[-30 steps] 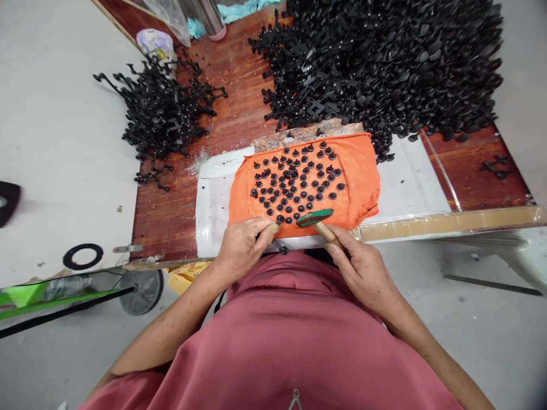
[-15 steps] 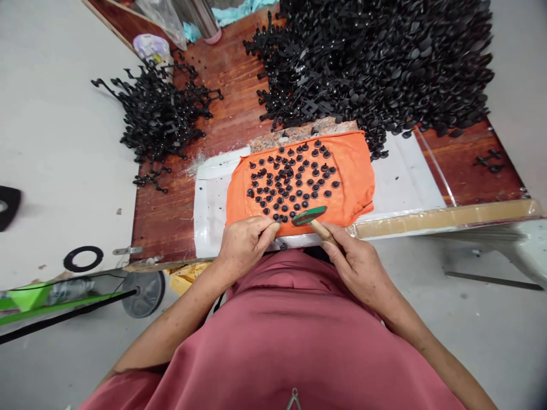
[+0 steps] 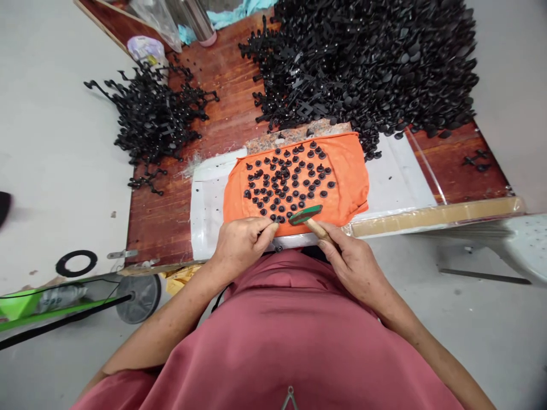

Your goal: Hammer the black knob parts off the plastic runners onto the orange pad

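Observation:
My left hand (image 3: 244,242) is closed in a pinch at the near edge of an orange cloth (image 3: 348,171). A small black part shows at its fingertips, mostly hidden by the thumb. In my right hand (image 3: 351,256) is the wooden handle of a hammer (image 3: 318,229) with a green head, its fingers wrapped around the handle. The head is low over the near edge of the cloth, just right of my left fingertips. Many small round black parts (image 3: 294,183) with short stems are spread on the cloth, most of them standing stem up.
A large heap of black plastic pieces (image 3: 376,62) covers the back right of the wooden table (image 3: 233,74). A smaller heap of branching black pieces (image 3: 156,111) lies at left. Behind are a metal flask (image 3: 199,23) and a plastic bag (image 3: 160,20). A stone slab (image 3: 294,132) borders the cloth.
The whole view has shifted slightly, so things appear a little further left. Both hands keep nearly the same places over the cloth, and the hammer stays in my right hand.

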Demonstrator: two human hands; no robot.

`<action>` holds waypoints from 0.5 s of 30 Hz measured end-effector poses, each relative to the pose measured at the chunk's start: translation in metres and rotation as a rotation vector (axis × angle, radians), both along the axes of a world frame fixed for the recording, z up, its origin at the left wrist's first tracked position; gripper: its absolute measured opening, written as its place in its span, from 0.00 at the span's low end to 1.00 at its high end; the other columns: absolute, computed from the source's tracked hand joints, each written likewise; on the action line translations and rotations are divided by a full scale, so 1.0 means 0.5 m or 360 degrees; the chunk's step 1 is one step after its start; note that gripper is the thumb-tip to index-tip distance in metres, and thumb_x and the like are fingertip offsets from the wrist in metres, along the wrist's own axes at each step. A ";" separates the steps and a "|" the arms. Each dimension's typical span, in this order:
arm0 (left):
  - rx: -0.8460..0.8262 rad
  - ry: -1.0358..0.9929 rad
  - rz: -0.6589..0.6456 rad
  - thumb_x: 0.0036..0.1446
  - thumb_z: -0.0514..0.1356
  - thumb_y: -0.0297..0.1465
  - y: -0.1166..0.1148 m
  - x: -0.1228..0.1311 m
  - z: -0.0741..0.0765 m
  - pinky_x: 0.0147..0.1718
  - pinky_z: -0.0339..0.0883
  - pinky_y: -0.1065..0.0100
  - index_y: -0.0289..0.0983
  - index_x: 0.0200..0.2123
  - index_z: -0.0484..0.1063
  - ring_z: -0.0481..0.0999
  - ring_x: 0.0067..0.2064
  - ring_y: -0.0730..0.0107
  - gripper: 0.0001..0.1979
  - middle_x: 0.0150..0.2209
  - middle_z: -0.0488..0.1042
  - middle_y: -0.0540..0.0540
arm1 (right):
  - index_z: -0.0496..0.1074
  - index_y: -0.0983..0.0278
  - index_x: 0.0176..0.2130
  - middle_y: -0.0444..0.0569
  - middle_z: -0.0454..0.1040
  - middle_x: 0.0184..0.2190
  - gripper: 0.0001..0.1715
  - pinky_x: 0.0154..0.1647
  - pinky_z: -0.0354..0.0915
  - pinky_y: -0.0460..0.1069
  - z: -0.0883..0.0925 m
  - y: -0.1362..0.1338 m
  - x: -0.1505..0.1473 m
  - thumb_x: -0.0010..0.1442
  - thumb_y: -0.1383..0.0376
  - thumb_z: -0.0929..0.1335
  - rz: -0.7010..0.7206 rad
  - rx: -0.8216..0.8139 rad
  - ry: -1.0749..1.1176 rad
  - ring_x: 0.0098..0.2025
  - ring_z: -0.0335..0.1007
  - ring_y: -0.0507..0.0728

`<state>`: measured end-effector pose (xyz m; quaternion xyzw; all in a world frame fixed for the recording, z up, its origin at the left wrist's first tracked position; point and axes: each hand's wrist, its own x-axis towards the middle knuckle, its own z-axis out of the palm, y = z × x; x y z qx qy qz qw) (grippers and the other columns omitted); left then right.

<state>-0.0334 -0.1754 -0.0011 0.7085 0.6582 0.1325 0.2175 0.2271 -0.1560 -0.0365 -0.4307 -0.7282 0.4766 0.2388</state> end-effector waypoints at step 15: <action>-0.1217 -0.2598 0.0834 0.62 0.66 0.35 -0.016 -0.015 0.024 0.17 0.48 0.79 0.38 0.28 0.62 0.37 0.20 0.82 0.17 0.20 0.45 0.61 | 0.73 0.60 0.40 0.38 0.64 0.25 0.10 0.30 0.58 0.47 0.011 0.014 -0.017 0.71 0.58 0.66 -0.0207 -0.0020 0.0059 0.27 0.61 0.52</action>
